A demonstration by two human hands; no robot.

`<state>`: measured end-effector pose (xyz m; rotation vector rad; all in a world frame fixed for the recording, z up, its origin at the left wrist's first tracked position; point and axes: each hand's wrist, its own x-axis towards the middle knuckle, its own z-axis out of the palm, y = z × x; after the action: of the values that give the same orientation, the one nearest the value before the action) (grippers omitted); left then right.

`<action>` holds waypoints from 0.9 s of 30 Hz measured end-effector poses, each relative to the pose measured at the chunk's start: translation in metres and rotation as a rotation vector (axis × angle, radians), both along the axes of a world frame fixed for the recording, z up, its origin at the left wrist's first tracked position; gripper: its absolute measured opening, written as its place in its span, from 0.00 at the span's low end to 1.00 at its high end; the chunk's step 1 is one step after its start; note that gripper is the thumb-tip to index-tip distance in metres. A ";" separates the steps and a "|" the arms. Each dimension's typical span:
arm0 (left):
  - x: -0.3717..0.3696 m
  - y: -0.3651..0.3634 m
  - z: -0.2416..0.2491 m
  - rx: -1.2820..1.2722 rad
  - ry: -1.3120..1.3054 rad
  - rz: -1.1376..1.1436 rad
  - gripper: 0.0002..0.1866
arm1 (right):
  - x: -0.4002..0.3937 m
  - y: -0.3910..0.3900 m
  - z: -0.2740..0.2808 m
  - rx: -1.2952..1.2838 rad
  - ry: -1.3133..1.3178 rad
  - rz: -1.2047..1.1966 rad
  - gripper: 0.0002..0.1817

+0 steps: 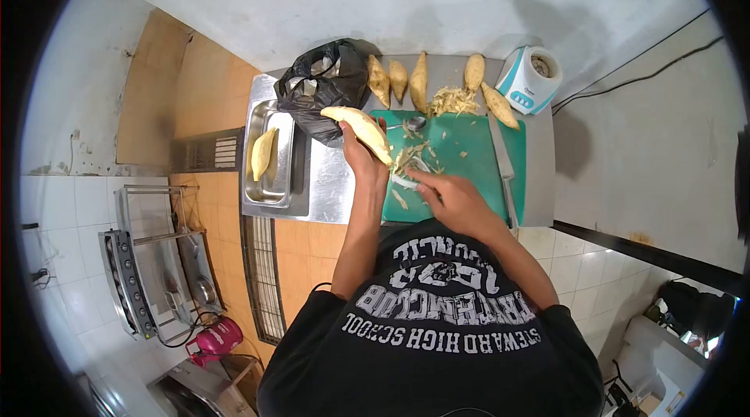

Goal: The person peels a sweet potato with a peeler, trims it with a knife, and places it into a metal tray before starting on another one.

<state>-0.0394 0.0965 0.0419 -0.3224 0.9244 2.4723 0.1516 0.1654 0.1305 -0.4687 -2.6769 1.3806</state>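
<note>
My left hand is closed round a peeled, pale yellow sweet potato, held tilted above the left edge of a green cutting board. In my right hand is a white-handled peeler, close to the lower end of the sweet potato. Its blade is too small to make out. Loose peel strips lie on the board between and beyond my hands. A spoon rests near the board's far edge. Toward the board's right side lies a long knife.
Several unpeeled sweet potatoes line the back, beside a heap of peelings. A black plastic bag stands at back left. One peeled sweet potato lies in a metal tray. A white-and-blue appliance occupies the back right corner.
</note>
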 end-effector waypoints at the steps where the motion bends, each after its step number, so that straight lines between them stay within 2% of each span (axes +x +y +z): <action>1: 0.001 0.000 0.004 -0.012 -0.017 0.003 0.28 | -0.001 0.002 0.003 -0.063 0.006 -0.049 0.20; 5: 0.016 0.004 0.005 -0.019 0.015 -0.033 0.26 | -0.023 0.017 0.032 -0.109 -0.082 -0.119 0.21; 6: 0.017 0.002 0.003 -0.018 0.024 -0.104 0.26 | -0.026 0.015 0.024 -0.111 -0.083 -0.122 0.21; 8: 0.018 0.005 0.006 -0.038 0.048 -0.078 0.26 | -0.032 0.012 0.001 0.094 0.073 -0.070 0.21; 9: 0.017 0.006 0.006 -0.059 0.071 -0.049 0.27 | -0.030 0.009 0.001 0.095 0.075 -0.068 0.21; 13: 0.000 0.000 0.003 -0.121 0.068 0.042 0.29 | -0.010 0.002 0.008 0.000 -0.107 0.022 0.20; 15: 0.002 0.000 0.003 -0.094 0.051 0.067 0.27 | -0.005 0.001 0.007 -0.018 -0.167 0.064 0.20; 17: 0.006 0.001 0.005 -0.154 0.218 0.025 0.23 | -0.003 0.000 0.000 -0.070 -0.019 -0.055 0.20; 20: 0.018 0.004 0.005 -0.172 0.191 -0.010 0.18 | -0.020 0.009 0.019 -0.065 0.002 -0.129 0.20; 27: 0.016 0.001 0.009 -0.163 0.190 -0.042 0.16 | -0.016 0.006 -0.019 0.058 0.115 -0.065 0.20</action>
<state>-0.0237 0.0973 0.0510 -0.1207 1.2024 2.4256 0.1358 0.1714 0.1110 -0.4525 -2.5786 1.2683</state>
